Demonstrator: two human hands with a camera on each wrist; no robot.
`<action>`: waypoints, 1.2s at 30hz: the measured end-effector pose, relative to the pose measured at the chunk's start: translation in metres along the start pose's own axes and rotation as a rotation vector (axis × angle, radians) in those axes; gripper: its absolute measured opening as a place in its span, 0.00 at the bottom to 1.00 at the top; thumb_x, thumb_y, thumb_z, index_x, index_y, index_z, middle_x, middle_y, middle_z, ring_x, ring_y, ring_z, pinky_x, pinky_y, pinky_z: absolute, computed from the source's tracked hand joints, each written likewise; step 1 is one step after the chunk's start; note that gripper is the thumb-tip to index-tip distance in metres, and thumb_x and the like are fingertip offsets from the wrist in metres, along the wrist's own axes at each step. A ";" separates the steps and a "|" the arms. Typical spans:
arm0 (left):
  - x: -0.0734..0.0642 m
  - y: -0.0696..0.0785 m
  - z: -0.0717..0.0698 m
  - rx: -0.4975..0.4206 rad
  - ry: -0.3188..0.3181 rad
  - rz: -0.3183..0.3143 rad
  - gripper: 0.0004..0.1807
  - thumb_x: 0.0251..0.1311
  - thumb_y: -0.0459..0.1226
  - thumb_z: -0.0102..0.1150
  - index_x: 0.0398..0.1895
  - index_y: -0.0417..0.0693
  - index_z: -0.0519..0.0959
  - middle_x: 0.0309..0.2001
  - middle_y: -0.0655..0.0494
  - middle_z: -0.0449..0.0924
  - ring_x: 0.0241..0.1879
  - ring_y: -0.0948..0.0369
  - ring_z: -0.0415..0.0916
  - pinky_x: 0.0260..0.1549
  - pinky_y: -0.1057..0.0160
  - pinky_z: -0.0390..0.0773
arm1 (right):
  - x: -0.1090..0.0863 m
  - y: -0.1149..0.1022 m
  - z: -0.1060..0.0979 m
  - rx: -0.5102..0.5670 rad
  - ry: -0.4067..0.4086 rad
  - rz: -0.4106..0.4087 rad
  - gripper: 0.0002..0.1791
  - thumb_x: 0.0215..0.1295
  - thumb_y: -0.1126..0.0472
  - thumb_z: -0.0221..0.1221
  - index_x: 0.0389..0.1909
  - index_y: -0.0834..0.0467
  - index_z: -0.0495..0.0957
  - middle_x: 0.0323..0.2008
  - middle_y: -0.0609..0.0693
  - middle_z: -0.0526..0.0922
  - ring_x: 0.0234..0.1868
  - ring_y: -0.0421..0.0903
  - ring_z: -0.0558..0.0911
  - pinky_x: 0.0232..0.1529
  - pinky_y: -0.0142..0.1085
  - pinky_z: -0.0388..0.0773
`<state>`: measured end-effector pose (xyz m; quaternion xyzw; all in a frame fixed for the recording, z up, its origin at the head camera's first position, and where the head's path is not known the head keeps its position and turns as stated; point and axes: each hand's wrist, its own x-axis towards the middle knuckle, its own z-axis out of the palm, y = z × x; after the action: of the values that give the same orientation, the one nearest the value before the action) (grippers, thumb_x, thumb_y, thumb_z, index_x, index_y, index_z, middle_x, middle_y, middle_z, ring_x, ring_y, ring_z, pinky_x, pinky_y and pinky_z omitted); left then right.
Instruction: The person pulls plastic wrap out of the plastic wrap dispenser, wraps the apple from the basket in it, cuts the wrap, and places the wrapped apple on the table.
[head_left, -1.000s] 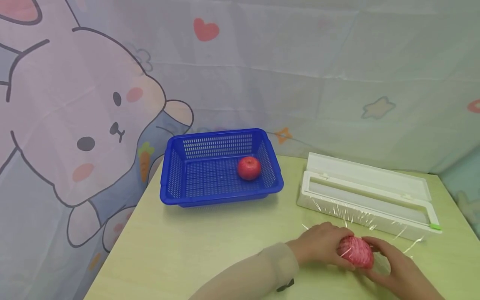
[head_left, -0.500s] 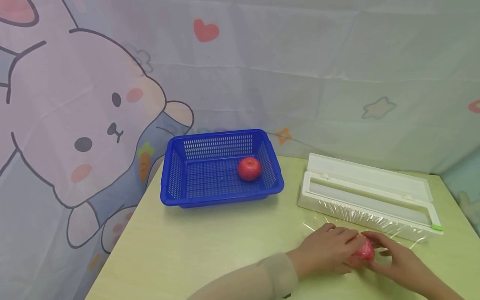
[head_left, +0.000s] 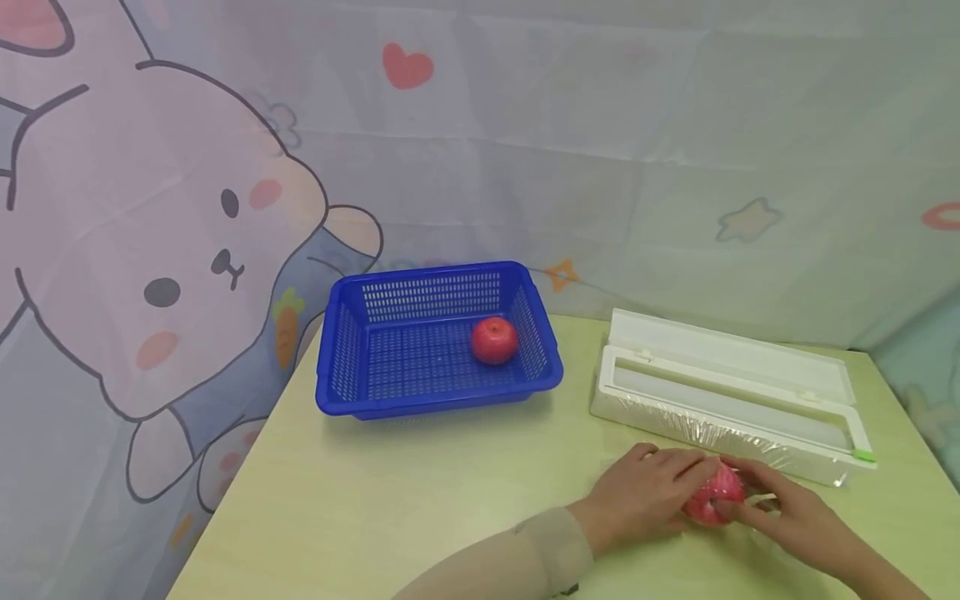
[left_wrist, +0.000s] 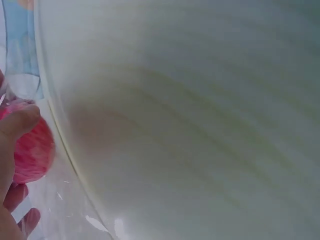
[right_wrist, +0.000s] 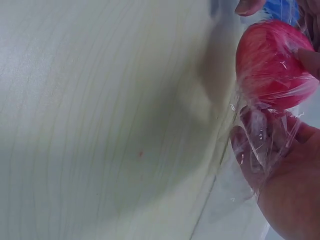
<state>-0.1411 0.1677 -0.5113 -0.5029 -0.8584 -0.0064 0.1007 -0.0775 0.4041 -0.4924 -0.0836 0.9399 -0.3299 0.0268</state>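
Observation:
In the head view both hands hold a red apple wrapped in clear cling film, low at the front right. My left hand grips its left side, fingers bent over the top. The right hand holds the other side, its thumb lying on the near face by the apple's dimple. Loose, crumpled cling film trails off the fruit in the right wrist view. Seen from the left wrist, the apple fills the grasp at the frame's left edge, streaked with shiny film.
Just behind the hands stands a long white cling film dispenser, lid raised, shiny film along its front. To the left, a blue plastic basket contains another red apple. A printed curtain hangs behind the pale wooden table.
The left hand's fingers have slid further over the apple, and the fruit has turned so its dimple faces the camera. Film that stretched between dispenser and hands shows less now.

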 end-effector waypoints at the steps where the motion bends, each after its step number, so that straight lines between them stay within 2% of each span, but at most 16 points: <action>1: 0.000 0.000 0.001 0.000 0.002 -0.005 0.49 0.68 0.65 0.63 0.85 0.62 0.56 0.78 0.67 0.64 0.75 0.70 0.65 0.70 0.67 0.66 | 0.000 0.000 0.000 0.009 0.006 0.004 0.30 0.69 0.60 0.71 0.69 0.62 0.74 0.51 0.39 0.84 0.46 0.25 0.79 0.41 0.32 0.84; 5: 0.003 -0.001 0.006 -0.023 0.032 -0.025 0.47 0.69 0.67 0.61 0.84 0.63 0.58 0.78 0.68 0.65 0.75 0.70 0.64 0.70 0.69 0.65 | 0.000 -0.002 -0.001 0.028 0.006 0.035 0.27 0.71 0.60 0.70 0.67 0.62 0.73 0.54 0.49 0.85 0.46 0.24 0.79 0.41 0.32 0.84; 11: 0.010 -0.004 0.009 -0.138 0.059 -0.045 0.44 0.68 0.70 0.57 0.81 0.66 0.63 0.75 0.70 0.69 0.74 0.71 0.64 0.70 0.71 0.64 | 0.001 -0.004 -0.006 0.025 -0.036 0.085 0.27 0.74 0.57 0.67 0.67 0.65 0.73 0.59 0.64 0.83 0.45 0.23 0.78 0.41 0.32 0.84; 21: 0.019 -0.011 0.006 -0.185 0.034 -0.033 0.44 0.63 0.70 0.63 0.78 0.65 0.67 0.70 0.70 0.72 0.70 0.71 0.68 0.70 0.73 0.64 | 0.000 -0.010 -0.011 -0.001 -0.024 0.034 0.27 0.74 0.59 0.67 0.67 0.66 0.73 0.61 0.68 0.82 0.45 0.25 0.80 0.39 0.32 0.85; 23: 0.021 -0.012 0.006 -0.203 0.033 -0.031 0.44 0.63 0.70 0.64 0.77 0.64 0.67 0.70 0.70 0.72 0.68 0.72 0.69 0.69 0.74 0.64 | -0.001 -0.011 -0.012 -0.033 0.019 -0.003 0.28 0.71 0.60 0.70 0.67 0.66 0.74 0.60 0.68 0.82 0.46 0.25 0.79 0.40 0.30 0.85; 25: 0.023 -0.014 0.005 -0.218 0.024 -0.033 0.44 0.63 0.70 0.64 0.77 0.63 0.68 0.69 0.70 0.72 0.68 0.72 0.69 0.69 0.74 0.64 | -0.004 -0.012 -0.013 -0.106 0.098 -0.073 0.31 0.65 0.60 0.74 0.66 0.65 0.75 0.58 0.65 0.83 0.48 0.26 0.78 0.44 0.23 0.79; 28: 0.026 -0.016 0.000 -0.249 0.011 -0.042 0.45 0.61 0.69 0.67 0.76 0.63 0.69 0.68 0.70 0.73 0.65 0.72 0.71 0.67 0.75 0.66 | -0.011 -0.014 -0.012 -0.240 0.238 -0.215 0.39 0.54 0.58 0.81 0.66 0.63 0.76 0.57 0.60 0.82 0.54 0.38 0.76 0.58 0.13 0.65; 29: 0.027 -0.017 -0.002 -0.258 0.004 -0.048 0.45 0.60 0.68 0.69 0.76 0.63 0.70 0.68 0.71 0.74 0.65 0.72 0.71 0.67 0.76 0.66 | -0.013 -0.015 -0.010 -0.280 0.281 -0.266 0.41 0.55 0.54 0.81 0.66 0.63 0.76 0.57 0.60 0.81 0.56 0.43 0.75 0.61 0.11 0.58; 31: 0.029 -0.019 -0.006 -0.289 -0.012 -0.059 0.45 0.59 0.66 0.71 0.76 0.63 0.70 0.67 0.71 0.74 0.63 0.73 0.71 0.65 0.76 0.67 | -0.018 -0.016 -0.005 -0.335 0.342 -0.355 0.42 0.63 0.42 0.75 0.69 0.64 0.74 0.58 0.61 0.79 0.59 0.50 0.72 0.65 0.10 0.48; 32: 0.029 -0.020 -0.007 -0.307 -0.020 -0.067 0.44 0.58 0.66 0.73 0.76 0.63 0.71 0.67 0.71 0.75 0.63 0.73 0.72 0.64 0.77 0.67 | -0.020 -0.016 -0.002 -0.352 0.361 -0.395 0.44 0.67 0.36 0.70 0.70 0.65 0.73 0.59 0.61 0.78 0.60 0.51 0.71 0.67 0.11 0.46; 35: 0.033 -0.022 -0.012 -0.362 -0.051 -0.086 0.44 0.57 0.63 0.76 0.75 0.64 0.72 0.66 0.71 0.75 0.62 0.74 0.72 0.63 0.78 0.67 | -0.023 -0.014 0.008 -0.395 0.405 -0.476 0.51 0.74 0.24 0.47 0.71 0.68 0.73 0.60 0.63 0.78 0.64 0.46 0.70 0.73 0.16 0.47; 36: 0.034 -0.023 -0.013 -0.385 -0.065 -0.093 0.44 0.57 0.62 0.76 0.75 0.65 0.72 0.66 0.72 0.75 0.62 0.75 0.71 0.63 0.78 0.67 | -0.024 -0.013 0.011 -0.408 0.418 -0.490 0.52 0.75 0.23 0.44 0.70 0.69 0.72 0.60 0.64 0.77 0.65 0.43 0.69 0.74 0.17 0.47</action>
<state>-0.1748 0.1837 -0.4905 -0.4728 -0.8663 -0.1591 -0.0254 -0.0507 0.3914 -0.4927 -0.2405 0.9236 -0.1425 -0.2623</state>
